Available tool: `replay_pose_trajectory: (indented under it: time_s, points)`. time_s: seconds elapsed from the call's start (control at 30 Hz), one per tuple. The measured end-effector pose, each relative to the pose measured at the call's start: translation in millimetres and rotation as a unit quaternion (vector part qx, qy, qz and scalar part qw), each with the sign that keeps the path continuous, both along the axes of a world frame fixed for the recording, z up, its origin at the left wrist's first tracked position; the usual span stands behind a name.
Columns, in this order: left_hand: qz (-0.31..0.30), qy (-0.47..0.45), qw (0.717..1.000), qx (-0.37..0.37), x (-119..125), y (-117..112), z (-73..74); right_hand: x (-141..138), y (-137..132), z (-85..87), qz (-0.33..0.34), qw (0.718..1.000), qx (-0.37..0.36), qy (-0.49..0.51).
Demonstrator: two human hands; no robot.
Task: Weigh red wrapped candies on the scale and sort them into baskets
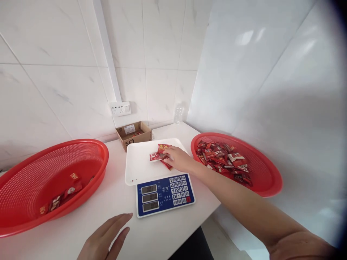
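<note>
My right hand (177, 159) is over the white scale tray (138, 159), its fingers closed on a small red snack packet (155, 156). More red packets, one with yellow lettering (164, 147), lie on the tray beneath and beside it, partly hidden by the hand. Below the tray, the scale's blue panel (165, 195) has three displays and a keypad; the top display seems to read 0.02. My left hand (104, 238) is above the table at the lower left of the scale, holding nothing, thumb and fingers apart.
On the right, a red basket (267, 180) holds a heap of red packets. A larger red basket (89, 153) on the left contains a few. Behind the scale are a cardboard box (138, 138) and a clear plastic bottle (178, 113) by the tiled wall.
</note>
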State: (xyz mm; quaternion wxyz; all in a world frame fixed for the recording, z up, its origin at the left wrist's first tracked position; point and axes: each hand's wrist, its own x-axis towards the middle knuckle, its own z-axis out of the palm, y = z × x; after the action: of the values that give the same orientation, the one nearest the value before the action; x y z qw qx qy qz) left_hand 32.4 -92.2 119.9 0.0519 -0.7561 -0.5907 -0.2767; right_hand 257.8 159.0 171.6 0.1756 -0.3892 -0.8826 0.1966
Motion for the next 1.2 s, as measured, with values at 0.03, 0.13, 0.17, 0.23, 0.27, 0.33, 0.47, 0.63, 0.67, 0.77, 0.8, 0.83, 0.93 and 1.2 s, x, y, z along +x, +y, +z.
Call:
replay_pose_trajectory:
  time_s: [0.03, 0.13, 0.17, 0.23, 0.27, 0.33, 0.47, 0.63, 0.67, 0.77, 0.8, 0.83, 0.93, 1.2]
  points:
    - [-0.002, 0.0, 1.0, -0.007, 1, 0, 1.3, 3, -5, -1.7, -0.005, 1.0, 0.004, -0.019]
    - [-0.003, -0.007, 1.0, -0.027, 6, 2, 5.7, 10, -16, -7.8, -0.017, 0.998, 0.007, -0.063]
    - [-0.005, -0.008, 0.999, -0.033, 9, 3, 7.1, 11, -18, -9.7, -0.02, 0.997, 0.007, -0.072]
    - [-0.01, -0.009, 0.999, -0.035, 13, 5, 9.0, 11, -19, -12.4, -0.025, 0.996, 0.007, -0.082]
    - [-0.012, -0.009, 0.999, -0.036, 14, 6, 9.5, 11, -18, -12.7, -0.029, 0.996, 0.007, -0.084]
    - [-0.013, -0.01, 0.999, -0.037, 15, 6, 9.9, 10, -17, -11.0, -0.035, 0.996, 0.005, -0.087]
    - [-0.003, -0.021, 0.999, -0.042, 12, 3, 9.7, 11, -17, -1.3, -0.036, 0.994, 0.001, -0.099]
    - [-0.002, -0.02, 0.999, -0.042, 15, 2, 11.1, 2, -21, 4.2, 0.004, 0.993, -0.003, -0.114]
    - [-0.003, -0.019, 0.999, -0.041, 16, 3, 11.6, -2, -22, 4.0, 0.01, 0.993, -0.004, -0.12]
    - [-0.01, -0.014, 0.999, -0.04, 20, 4, 13.1, -14, -21, 3.4, 0.015, 0.99, 0.0, -0.137]
    - [-0.012, -0.012, 0.999, -0.039, 20, 4, 13.3, -18, -21, 3.1, 0.014, 0.99, 0.006, -0.14]
    - [-0.013, -0.012, 0.999, -0.038, 20, 4, 13.4, -22, -19, 2.5, 0.012, 0.99, 0.014, -0.14]
    - [-0.015, -0.013, 0.999, -0.04, 18, 3, 12.8, -32, -16, -1.5, 0.005, 0.99, 0.043, -0.138]
    - [-0.015, -0.014, 0.999, -0.045, 18, 3, 11.1, -56, -11, -11.8, 0.002, 0.99, 0.095, -0.108]
